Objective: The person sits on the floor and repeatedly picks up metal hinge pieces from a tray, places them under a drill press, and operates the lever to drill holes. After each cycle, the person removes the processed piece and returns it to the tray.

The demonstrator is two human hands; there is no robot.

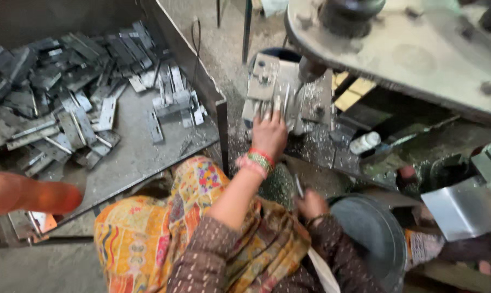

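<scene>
Over on the left there's a big grey sheet-metal tray (142, 157) heaped with flat grey metal plates (66, 103), well apart from both hands. The left hand (269, 133) reaches straight forward with a bangled wrist, fingers spread flat on the small upright grey metal pieces (272, 103) in the drill press jig (286, 95), right under the spindle, so this hand is nearer; clamped or just pressing, can't tell. The right hand (312, 204) sits low near the lap, curled round a thin metal rod (299, 186), beside the round dark basin (373, 230).
</scene>
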